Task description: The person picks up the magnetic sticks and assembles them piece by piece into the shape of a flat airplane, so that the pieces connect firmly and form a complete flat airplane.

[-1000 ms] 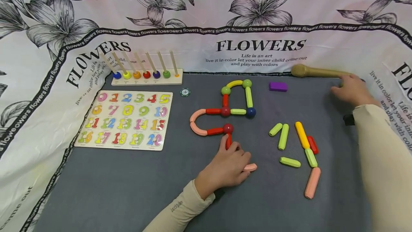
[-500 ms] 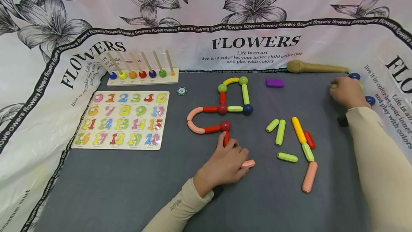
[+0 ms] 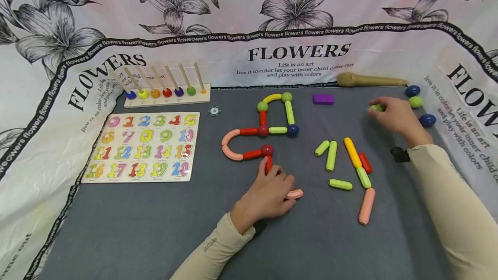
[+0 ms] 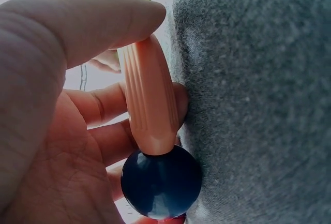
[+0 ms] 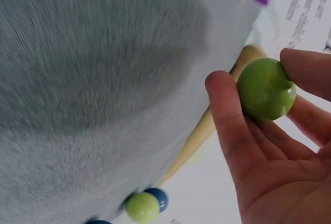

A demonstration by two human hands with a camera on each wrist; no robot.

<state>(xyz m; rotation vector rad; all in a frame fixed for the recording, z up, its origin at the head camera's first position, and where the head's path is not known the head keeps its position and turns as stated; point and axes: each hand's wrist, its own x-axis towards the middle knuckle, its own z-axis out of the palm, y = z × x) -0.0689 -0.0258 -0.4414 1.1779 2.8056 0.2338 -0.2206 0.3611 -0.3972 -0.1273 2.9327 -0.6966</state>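
Green ball is pinched by the right hand; pink stick, at the mat's 6 o'clock, is held by the left hand.

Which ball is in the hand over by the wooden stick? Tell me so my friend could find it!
Look at the grey mat, then its far right corner, where the wooden stick lies. Just in front of it, the right hand pinches a green ball. The other green ball nearby sits loose between two blue balls; this one is held in fingertips.
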